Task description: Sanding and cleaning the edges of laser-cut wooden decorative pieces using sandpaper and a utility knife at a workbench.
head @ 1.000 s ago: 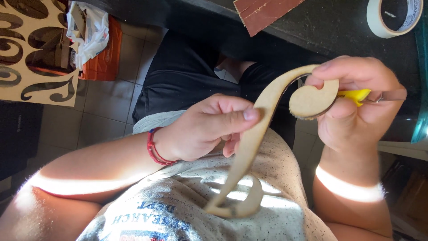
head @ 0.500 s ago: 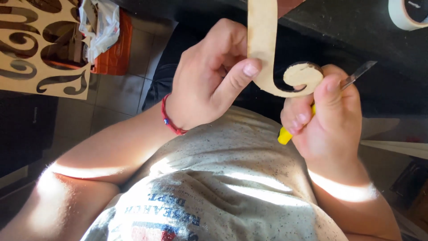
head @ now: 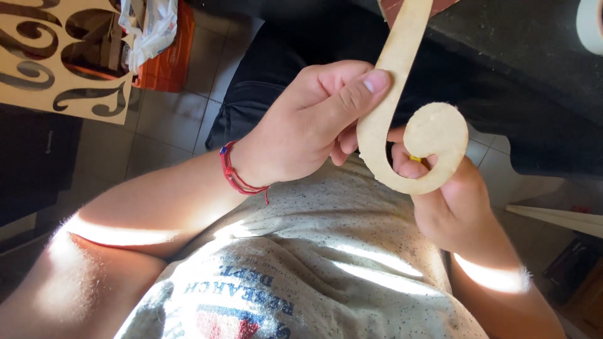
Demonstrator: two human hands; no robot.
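While both hands [head: 377, 144] grip a wooden scroll [head: 408, 119], an orange crate [head: 164, 59] holds a bag [head: 154, 25].

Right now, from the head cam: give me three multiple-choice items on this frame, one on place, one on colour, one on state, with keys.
1. Where is the wooden scroll piece's round curl?
A. against the right hand
B. on the floor
C. on the cut-out panel

2. What colour is the wrist cord?
A. green
B. red
C. white

3. How does the left hand hold the piece?
A. flat palm under it
B. not touching
C. thumb pressed on its stem

Key: A, the curl of the wooden scroll piece lies over the right hand; B, the wrist cord is red; C, the left hand pins the stem.
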